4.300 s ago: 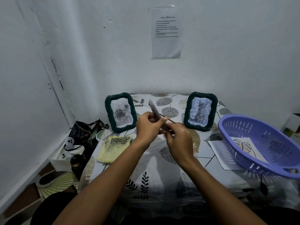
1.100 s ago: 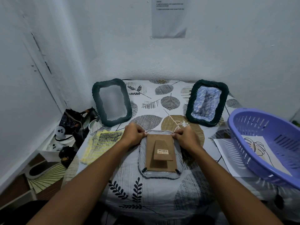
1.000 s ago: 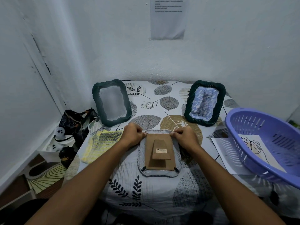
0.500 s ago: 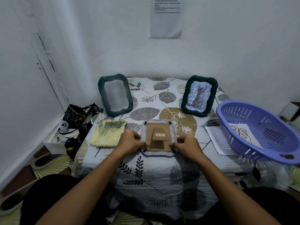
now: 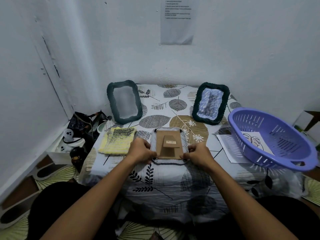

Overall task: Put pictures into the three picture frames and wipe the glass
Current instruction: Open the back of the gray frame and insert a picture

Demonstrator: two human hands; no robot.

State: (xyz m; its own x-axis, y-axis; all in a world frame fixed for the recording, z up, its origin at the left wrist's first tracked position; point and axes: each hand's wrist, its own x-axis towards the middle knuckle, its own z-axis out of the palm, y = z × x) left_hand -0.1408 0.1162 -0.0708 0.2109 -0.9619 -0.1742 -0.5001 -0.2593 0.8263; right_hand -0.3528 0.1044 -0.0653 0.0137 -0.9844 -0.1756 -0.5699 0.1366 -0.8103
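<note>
A grey picture frame (image 5: 168, 146) lies face down on the table, its brown cardboard back and stand showing. My left hand (image 5: 141, 150) pinches its lower left corner and my right hand (image 5: 199, 155) pinches its lower right corner. Two dark green frames stand propped at the back: the left one (image 5: 123, 102) shows pale glass, the right one (image 5: 210, 103) holds a blue-white picture. A yellow cloth (image 5: 117, 142) lies left of the grey frame.
A purple basket (image 5: 271, 137) with a leaf drawing (image 5: 254, 142) inside sits at the right, over a white sheet (image 5: 228, 148). The table (image 5: 166, 179) wears a leaf-print cover. Bags and small white items crowd the floor at left (image 5: 78, 134). Walls close in behind.
The grey frame went from held upright in the air to lying face down. My hands slid from its top corners down to its bottom corners.
</note>
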